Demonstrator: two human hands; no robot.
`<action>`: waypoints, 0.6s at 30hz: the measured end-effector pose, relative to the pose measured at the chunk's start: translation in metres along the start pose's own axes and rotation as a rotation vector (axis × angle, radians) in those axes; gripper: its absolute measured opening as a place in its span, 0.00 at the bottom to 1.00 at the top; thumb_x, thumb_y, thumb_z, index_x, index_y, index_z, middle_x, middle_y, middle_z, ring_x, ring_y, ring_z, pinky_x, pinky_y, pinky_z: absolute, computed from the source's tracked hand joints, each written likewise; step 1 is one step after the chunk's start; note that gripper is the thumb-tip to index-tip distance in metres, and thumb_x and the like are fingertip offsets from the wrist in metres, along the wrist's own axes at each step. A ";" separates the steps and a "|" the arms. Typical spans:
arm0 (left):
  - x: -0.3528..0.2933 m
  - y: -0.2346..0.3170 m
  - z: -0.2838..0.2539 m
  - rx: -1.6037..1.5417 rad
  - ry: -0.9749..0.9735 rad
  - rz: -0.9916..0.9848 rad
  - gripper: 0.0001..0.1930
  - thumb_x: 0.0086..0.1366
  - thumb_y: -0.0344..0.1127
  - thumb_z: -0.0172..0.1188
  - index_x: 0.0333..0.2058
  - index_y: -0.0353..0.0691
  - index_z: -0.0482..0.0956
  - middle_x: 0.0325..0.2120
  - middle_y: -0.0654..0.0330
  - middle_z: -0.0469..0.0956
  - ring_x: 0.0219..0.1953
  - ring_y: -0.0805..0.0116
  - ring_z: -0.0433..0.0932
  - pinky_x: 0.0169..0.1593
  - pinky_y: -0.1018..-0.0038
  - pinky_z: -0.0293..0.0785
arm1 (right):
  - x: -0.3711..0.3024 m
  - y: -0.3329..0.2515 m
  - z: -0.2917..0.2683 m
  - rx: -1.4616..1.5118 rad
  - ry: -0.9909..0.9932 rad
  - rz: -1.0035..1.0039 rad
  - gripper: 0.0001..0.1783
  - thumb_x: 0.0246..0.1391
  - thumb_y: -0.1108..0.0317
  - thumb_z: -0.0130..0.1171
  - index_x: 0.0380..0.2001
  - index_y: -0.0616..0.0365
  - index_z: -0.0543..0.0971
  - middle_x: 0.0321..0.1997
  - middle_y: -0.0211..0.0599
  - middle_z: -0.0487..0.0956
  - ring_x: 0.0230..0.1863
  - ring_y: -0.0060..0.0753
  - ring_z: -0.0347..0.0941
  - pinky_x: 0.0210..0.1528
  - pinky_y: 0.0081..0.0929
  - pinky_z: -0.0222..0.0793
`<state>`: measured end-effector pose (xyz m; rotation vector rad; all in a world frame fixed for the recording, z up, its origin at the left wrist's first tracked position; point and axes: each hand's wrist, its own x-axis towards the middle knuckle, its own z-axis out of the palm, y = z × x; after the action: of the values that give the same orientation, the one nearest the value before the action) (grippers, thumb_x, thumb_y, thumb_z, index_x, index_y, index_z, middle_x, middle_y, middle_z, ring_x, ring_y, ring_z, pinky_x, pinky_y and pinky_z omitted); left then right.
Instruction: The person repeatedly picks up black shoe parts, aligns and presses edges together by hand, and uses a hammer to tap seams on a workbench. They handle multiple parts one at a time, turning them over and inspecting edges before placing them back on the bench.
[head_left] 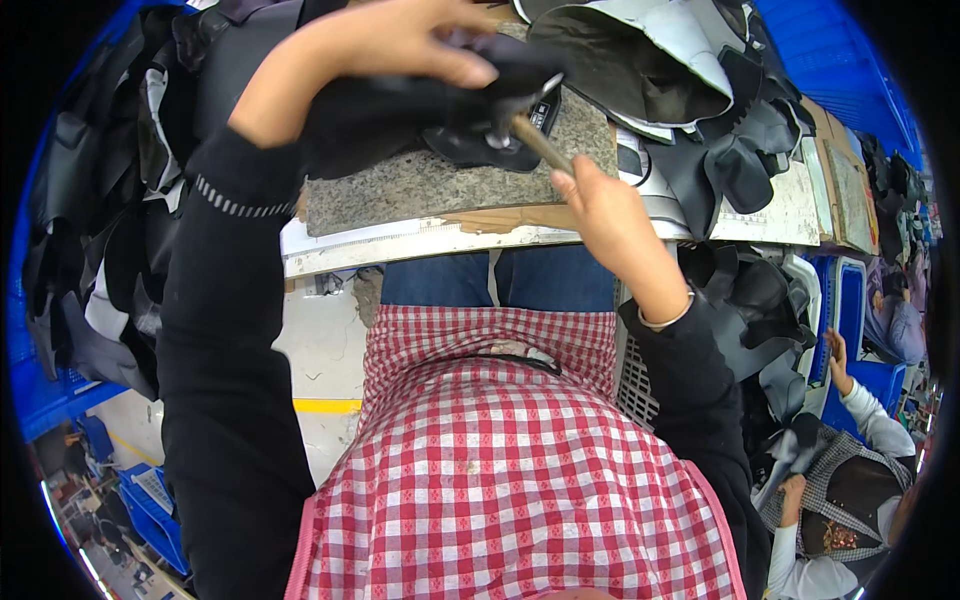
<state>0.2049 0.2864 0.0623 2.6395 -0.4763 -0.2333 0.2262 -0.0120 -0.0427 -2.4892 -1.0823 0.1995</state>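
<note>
My right hand (605, 205) is closed around the wooden handle of a hammer (545, 146). Its metal head is blurred and lies at a black leather piece (385, 125), which looks like part of a boot upper. This piece rests on a speckled grey stone slab (400, 195). My left hand (390, 42) lies over the upper part of the leather, thumb and fingers apart, with the fingertips smeared by motion. A small dark label with pale print (541, 115) shows on the leather beside the hammer.
Black and grey leather pieces (120, 220) are heaped at the left. More uppers with pale linings (650, 70) lie beyond the slab. At the right, a crate (800, 290) holds further black pieces. Another person (840, 490) works at the lower right.
</note>
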 end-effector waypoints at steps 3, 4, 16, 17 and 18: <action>-0.033 -0.029 0.037 0.209 0.157 0.042 0.46 0.56 0.51 0.77 0.70 0.41 0.67 0.61 0.41 0.69 0.64 0.41 0.66 0.67 0.56 0.63 | -0.009 0.019 0.031 0.021 0.009 0.049 0.17 0.72 0.57 0.54 0.39 0.62 0.71 0.22 0.58 0.80 0.28 0.66 0.79 0.30 0.57 0.73; -0.035 -0.037 0.045 0.292 0.229 0.035 0.45 0.58 0.50 0.75 0.70 0.43 0.66 0.62 0.39 0.68 0.65 0.39 0.65 0.68 0.54 0.62 | -0.012 0.022 0.036 -0.001 0.038 0.008 0.16 0.72 0.57 0.54 0.40 0.62 0.71 0.21 0.56 0.80 0.27 0.67 0.79 0.29 0.57 0.73; -0.039 0.009 0.132 0.271 0.278 -0.505 0.41 0.67 0.32 0.60 0.75 0.63 0.55 0.45 0.45 0.84 0.43 0.37 0.84 0.47 0.48 0.78 | -0.007 0.015 0.027 -0.058 0.048 -0.041 0.17 0.71 0.56 0.56 0.39 0.60 0.70 0.21 0.54 0.79 0.25 0.64 0.79 0.26 0.56 0.73; -0.046 0.001 0.141 0.240 0.378 -0.471 0.39 0.69 0.34 0.60 0.75 0.62 0.55 0.45 0.43 0.84 0.44 0.36 0.83 0.47 0.49 0.78 | -0.008 0.010 0.016 -0.045 0.099 -0.074 0.17 0.71 0.55 0.55 0.39 0.60 0.70 0.21 0.54 0.79 0.26 0.64 0.79 0.26 0.56 0.72; -0.050 -0.008 0.147 0.175 0.406 -0.467 0.38 0.70 0.35 0.60 0.75 0.61 0.55 0.46 0.42 0.83 0.45 0.35 0.83 0.48 0.49 0.78 | -0.011 0.007 0.003 -0.037 0.096 -0.071 0.17 0.72 0.55 0.55 0.39 0.60 0.70 0.21 0.54 0.79 0.26 0.64 0.79 0.26 0.55 0.72</action>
<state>0.1260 0.2533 -0.0674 2.8313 0.2674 0.2144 0.2225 -0.0236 -0.0489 -2.4607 -1.1426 0.0386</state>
